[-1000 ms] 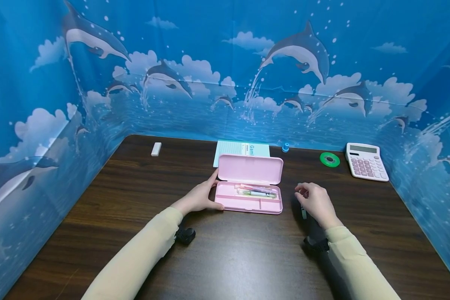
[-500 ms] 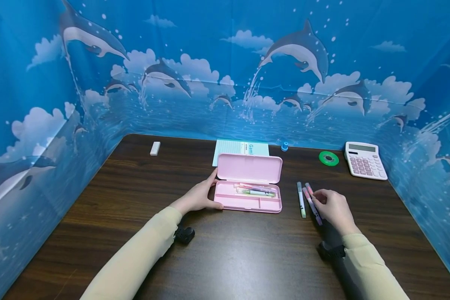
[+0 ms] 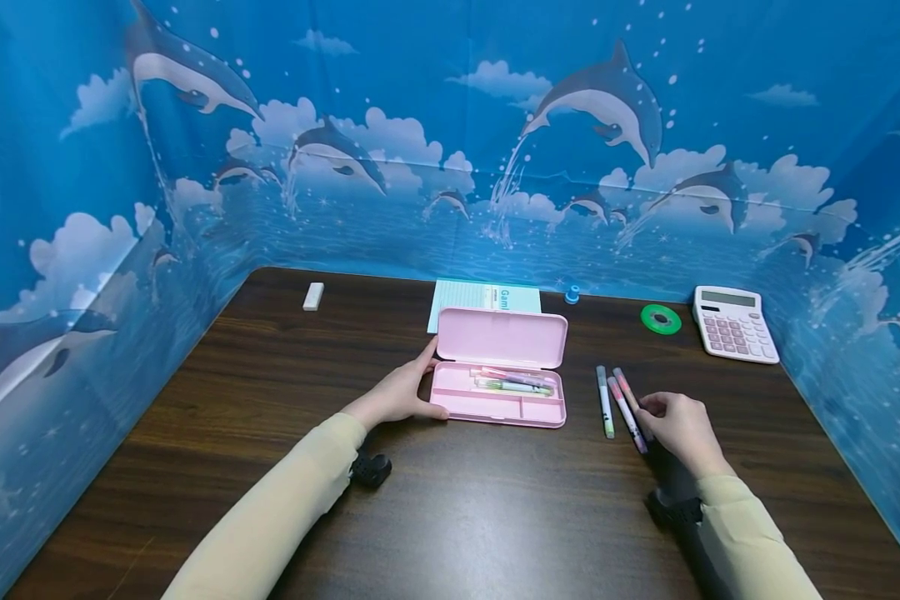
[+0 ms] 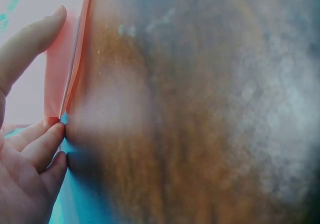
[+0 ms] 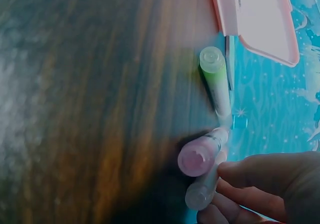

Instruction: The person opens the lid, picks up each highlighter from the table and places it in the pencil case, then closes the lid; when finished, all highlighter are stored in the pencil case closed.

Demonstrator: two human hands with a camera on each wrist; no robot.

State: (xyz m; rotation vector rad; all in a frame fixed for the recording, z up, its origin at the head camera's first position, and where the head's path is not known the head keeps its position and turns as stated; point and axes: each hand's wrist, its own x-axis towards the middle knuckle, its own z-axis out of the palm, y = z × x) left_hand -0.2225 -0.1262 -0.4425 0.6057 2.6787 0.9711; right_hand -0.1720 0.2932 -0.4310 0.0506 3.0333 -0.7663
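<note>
A pink pencil case (image 3: 487, 406) lies with its lid (image 3: 501, 337) raised, and several pens (image 3: 512, 385) rest in its back compartment. My left hand (image 3: 399, 393) holds its left end, thumb at the front corner and fingers at the side and back. To the right of the case, a green-ended highlighter (image 3: 605, 404) and a pink-ended highlighter (image 3: 630, 419) lie on the table. Against the pink one lies another highlighter (image 5: 200, 195), which my right hand (image 3: 678, 425) pinches between thumb and fingers. The hand covers part of it in the head view.
On the dark wooden table (image 3: 450, 508), a light-blue notebook (image 3: 453, 300) lies behind the case. A white eraser (image 3: 313, 297) is at back left. A small blue object (image 3: 572, 294), green tape roll (image 3: 660, 319) and calculator (image 3: 735, 325) stand along the back right.
My right hand has moved right and slightly towards me, off the green-ended highlighter it was covering, to the rightmost highlighter. The left hand and pencil case have stayed put.
</note>
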